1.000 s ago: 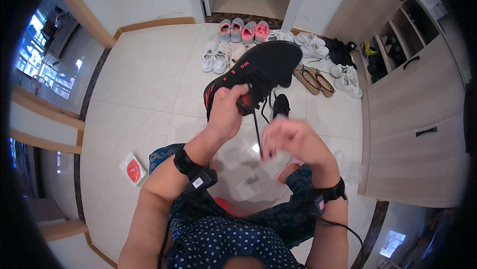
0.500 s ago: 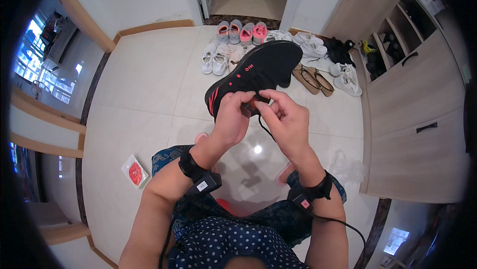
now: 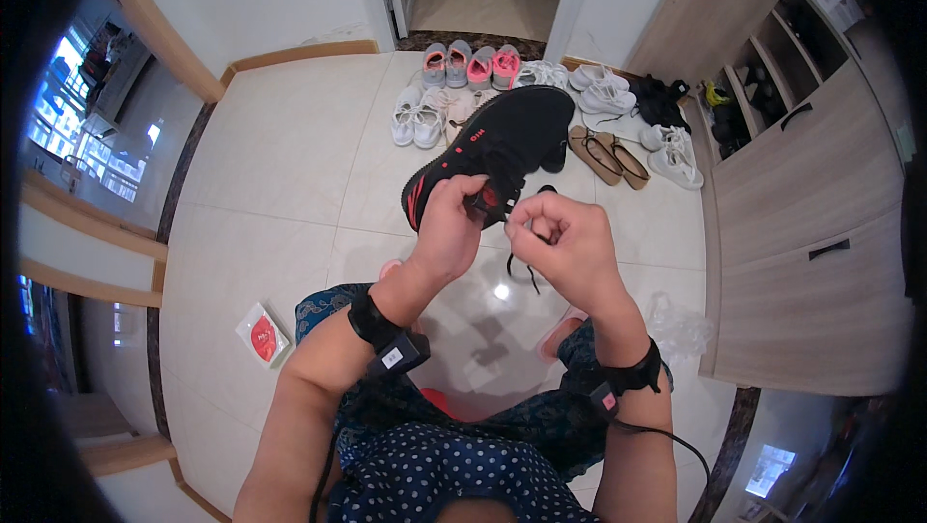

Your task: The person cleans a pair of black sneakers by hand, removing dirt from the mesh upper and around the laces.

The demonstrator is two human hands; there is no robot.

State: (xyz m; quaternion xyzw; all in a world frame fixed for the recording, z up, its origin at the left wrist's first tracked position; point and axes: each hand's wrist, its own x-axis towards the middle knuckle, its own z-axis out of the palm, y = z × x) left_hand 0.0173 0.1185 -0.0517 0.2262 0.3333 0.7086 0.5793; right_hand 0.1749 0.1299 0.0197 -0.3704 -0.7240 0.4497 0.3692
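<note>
On the left, a white packet with a red patch lies on the pale tiled floor. Next, a seated person's left forearm, a black strap with a small box around the wrist, reaches up from below. The left hand is closed on the near edge of a black shoe, thumb on top, close to the shoe's opening. The shoe, which has red stripes and marks, is held up off the floor at the centre, tilted with its toe pointing up and to the right. Beyond it stand white sneakers and, behind them, grey and pink sneakers. A loose black lace dangles below the shoe. Just to its right, the right hand is mostly closed, fingers curled, thumb and forefinger tips nearly meeting beside the shoe; whether they pinch anything cannot be told. Farther right, tan flats sit on the floor, then a crumpled clear plastic bag nearer the person, and more white shoes beside a wood-grain cabinet.
</note>
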